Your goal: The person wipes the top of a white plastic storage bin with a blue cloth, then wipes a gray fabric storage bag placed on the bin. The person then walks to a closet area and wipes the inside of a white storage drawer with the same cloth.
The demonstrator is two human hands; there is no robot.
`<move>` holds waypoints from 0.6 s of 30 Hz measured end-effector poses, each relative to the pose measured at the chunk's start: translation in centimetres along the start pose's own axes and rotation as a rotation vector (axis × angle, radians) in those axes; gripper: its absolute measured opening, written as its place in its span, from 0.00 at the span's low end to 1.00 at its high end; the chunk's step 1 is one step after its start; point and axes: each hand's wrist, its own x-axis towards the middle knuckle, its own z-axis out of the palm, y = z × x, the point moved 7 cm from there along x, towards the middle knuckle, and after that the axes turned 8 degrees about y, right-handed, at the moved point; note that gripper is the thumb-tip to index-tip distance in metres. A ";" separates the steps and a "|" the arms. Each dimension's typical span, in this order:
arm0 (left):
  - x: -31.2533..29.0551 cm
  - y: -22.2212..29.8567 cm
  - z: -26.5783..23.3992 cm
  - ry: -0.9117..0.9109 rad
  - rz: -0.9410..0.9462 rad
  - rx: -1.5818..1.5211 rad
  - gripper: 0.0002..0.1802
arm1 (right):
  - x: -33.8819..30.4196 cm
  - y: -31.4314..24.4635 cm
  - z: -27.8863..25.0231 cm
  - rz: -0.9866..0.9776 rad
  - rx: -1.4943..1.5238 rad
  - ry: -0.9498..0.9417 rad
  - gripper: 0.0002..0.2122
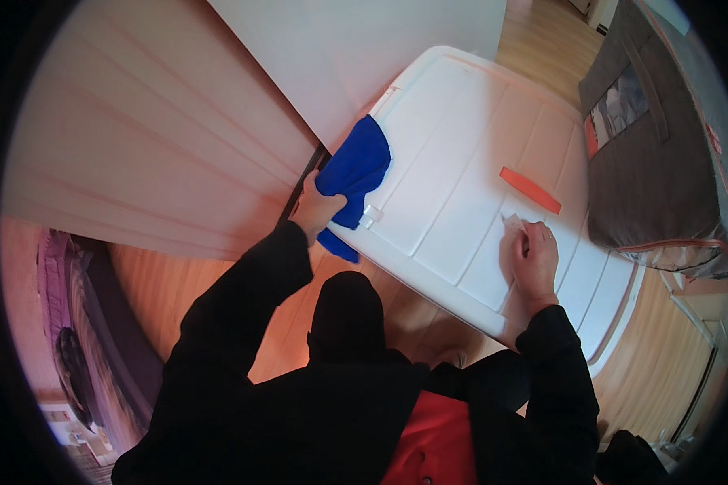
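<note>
Some bare lid (437, 194) separates the hands (319, 208) (535, 257), left gripping cloth (357, 166) at its edge.

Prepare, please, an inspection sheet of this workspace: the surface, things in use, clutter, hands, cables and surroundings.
Surface: white ribbed lid, unevenly lit.
Things in use: blue cloth at the lid's near-left corner, partly hanging below the edge.
Clutter: orange strip on the lid; loose or fixed, cannot tell.
Hands: left hand grips the cloth; right hand is over the lid, fingers curled, its hold unclear.
Cables: nothing seen.
Surroundings: grey fabric bag at right, pale panel beyond, wooden floor below.
</note>
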 end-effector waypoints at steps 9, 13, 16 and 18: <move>-6.8 -1.3 4.4 0.473 -0.077 -0.584 0.36 | -0.2 0.0 0.3 -0.041 -0.007 0.029 0.06; -11.9 -1.7 8.7 0.456 -0.212 -0.619 0.23 | -0.2 0.4 0.6 0.000 -0.026 -0.023 0.06; -16.4 -0.8 11.8 0.251 -0.306 -0.578 0.23 | -0.2 0.4 0.5 0.009 -0.017 -0.026 0.06; -20.6 -1.1 14.7 -0.013 -0.463 -0.654 0.22 | -0.3 0.4 0.5 0.020 -0.006 -0.041 0.05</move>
